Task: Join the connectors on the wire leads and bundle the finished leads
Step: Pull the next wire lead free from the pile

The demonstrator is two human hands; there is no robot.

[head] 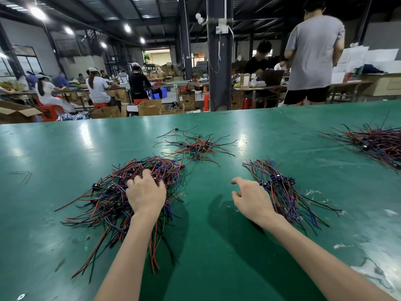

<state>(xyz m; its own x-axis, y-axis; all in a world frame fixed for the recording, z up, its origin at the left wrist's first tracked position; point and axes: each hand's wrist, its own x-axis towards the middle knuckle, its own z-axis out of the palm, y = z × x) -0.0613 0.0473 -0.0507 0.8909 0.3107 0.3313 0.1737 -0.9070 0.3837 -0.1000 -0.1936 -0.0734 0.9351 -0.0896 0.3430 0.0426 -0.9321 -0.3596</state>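
Observation:
A big loose heap of red, black and blue wire leads (108, 198) with small dark connectors lies at the left on the green table (206, 246). My left hand (146, 193) rests on top of this heap, its fingertips curled down into the wires. To the right lies a tidier bundle of leads (282, 192) with blue connectors lined up across its middle. My right hand (251, 197) hovers at that bundle's left edge, fingers relaxed, holding nothing I can see. A smaller scatter of leads (195, 146) sits farther back in the middle.
Another pile of leads (377, 144) lies at the far right of the table. Worn white patches (373, 261) mark the table's right front. Beyond the far edge a person in a grey shirt (312, 55) stands, with a dark pillar (219, 53), cardboard boxes and seated workers behind.

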